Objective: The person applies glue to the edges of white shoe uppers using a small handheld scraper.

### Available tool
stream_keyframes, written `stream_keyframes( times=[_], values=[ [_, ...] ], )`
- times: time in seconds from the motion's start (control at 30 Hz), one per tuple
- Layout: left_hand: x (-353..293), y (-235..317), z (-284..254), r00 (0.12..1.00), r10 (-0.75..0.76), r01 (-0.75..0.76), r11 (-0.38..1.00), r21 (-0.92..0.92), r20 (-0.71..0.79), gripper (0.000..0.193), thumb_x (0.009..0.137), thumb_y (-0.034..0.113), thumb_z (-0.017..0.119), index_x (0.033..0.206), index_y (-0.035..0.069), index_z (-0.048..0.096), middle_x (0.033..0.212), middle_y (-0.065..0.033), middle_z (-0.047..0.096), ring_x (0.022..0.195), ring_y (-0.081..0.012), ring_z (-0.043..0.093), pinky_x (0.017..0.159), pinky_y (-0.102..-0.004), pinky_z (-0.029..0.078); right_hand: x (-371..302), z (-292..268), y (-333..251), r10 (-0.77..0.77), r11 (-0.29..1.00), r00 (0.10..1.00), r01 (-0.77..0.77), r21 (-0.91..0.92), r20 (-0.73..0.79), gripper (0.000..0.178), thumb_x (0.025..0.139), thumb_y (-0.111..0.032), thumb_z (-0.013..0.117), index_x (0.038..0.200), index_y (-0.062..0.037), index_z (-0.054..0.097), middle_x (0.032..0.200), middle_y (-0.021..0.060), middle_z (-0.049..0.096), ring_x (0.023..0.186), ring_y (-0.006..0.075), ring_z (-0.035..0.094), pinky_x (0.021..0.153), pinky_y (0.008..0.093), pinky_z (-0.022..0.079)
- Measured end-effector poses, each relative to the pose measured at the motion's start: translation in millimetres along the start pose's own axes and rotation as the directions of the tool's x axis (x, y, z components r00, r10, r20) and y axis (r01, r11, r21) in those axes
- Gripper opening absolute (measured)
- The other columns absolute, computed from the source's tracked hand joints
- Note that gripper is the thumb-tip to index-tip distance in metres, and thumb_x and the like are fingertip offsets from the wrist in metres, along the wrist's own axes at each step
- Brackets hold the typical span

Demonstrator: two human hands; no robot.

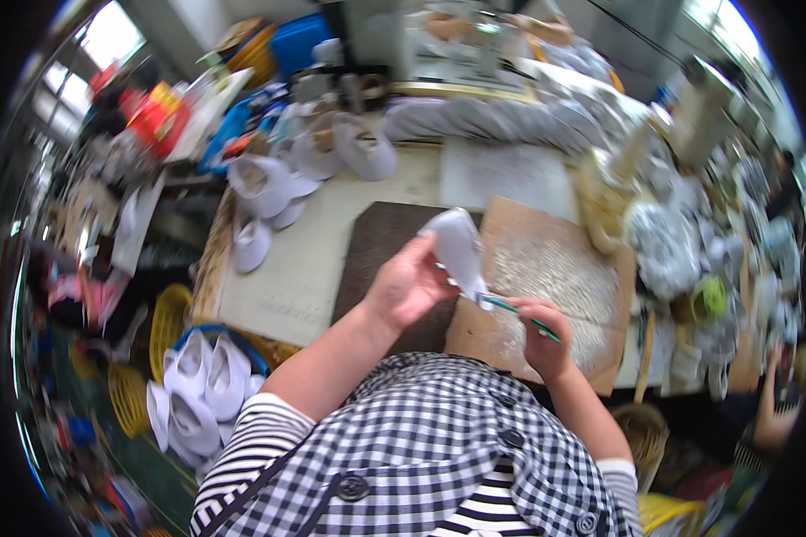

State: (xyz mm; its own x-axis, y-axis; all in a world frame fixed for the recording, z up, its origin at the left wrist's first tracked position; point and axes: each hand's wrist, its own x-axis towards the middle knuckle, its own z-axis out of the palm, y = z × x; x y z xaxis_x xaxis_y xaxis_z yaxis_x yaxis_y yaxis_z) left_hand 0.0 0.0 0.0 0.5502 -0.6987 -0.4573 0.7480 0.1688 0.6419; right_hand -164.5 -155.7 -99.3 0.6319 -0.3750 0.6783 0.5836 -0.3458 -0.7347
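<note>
Edge work seems in hand mid-frame: my left hand [412,283] pinches a white shoe piece [458,246], my right hand [546,338] a green tool [501,303], the next stroke likely needing steadiness.

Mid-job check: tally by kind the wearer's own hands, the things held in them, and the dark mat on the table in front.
Hands: 2 (left hand, right hand)
White shoe-shaped piece: 1
Green stick-like tool: 1
Dark mat: 1
Total: 5
</note>
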Motion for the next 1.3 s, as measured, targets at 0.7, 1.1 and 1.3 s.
stream_keyframes(
  times=[0.7, 1.1, 1.3],
  values=[
    [-311.5, -40.5, -147.4, 0.534, 0.560, -0.252, 0.821, 0.513, -0.634, 0.026, 0.088, 0.018, 0.055, 0.107, 0.003, 0.062, 0.104, -0.0057, 0.062, 0.094, -0.0121, 0.057, 0.083, -0.0251, 0.045, 3.6, 10.7, 21.5, 0.314, 0.943, 0.834, -0.329, -0.046, 0.454, 0.020, 0.095, -0.003, 0.053, 0.115, -0.0027, 0.052, 0.108, 0.0068, 0.054, 0.099, 0.0155, 0.053, 0.092, 0.0288, 0.042],
    [-508.0, -162.3, -341.0, -0.149, 0.185, -0.613, 0.753, 0.237, -0.971, 0.074, 0.089, 0.065, 0.039, 0.121, 0.000, 0.050, 0.100, -0.0172, 0.058, 0.094, -0.0272, 0.057, 0.086, -0.0430, 0.046, 17.0, 77.0, 25.0, 0.252, 0.963, 0.787, -0.264, -0.061, 0.563, 0.020, 0.093, 0.000, 0.054, 0.113, 0.0003, 0.050, 0.109, 0.0100, 0.054, 0.100, 0.0194, 0.056, 0.091, 0.0328, 0.044],
    [-466.2, -120.8, -341.5, -0.597, 0.018, -0.467, 0.805, 0.366, -0.802, 0.081, 0.092, 0.064, 0.036, 0.135, -0.003, 0.043, 0.143, -0.0197, 0.040, 0.128, -0.0309, 0.042, 0.106, -0.0407, 0.032, 18.2, 57.4, 28.3, 0.282, 0.959, 0.826, -0.227, -0.170, 0.489, 0.020, 0.092, -0.002, 0.058, 0.111, -0.0013, 0.053, 0.104, 0.0087, 0.057, 0.099, 0.0184, 0.057, 0.090, 0.0315, 0.045]
  ],
)
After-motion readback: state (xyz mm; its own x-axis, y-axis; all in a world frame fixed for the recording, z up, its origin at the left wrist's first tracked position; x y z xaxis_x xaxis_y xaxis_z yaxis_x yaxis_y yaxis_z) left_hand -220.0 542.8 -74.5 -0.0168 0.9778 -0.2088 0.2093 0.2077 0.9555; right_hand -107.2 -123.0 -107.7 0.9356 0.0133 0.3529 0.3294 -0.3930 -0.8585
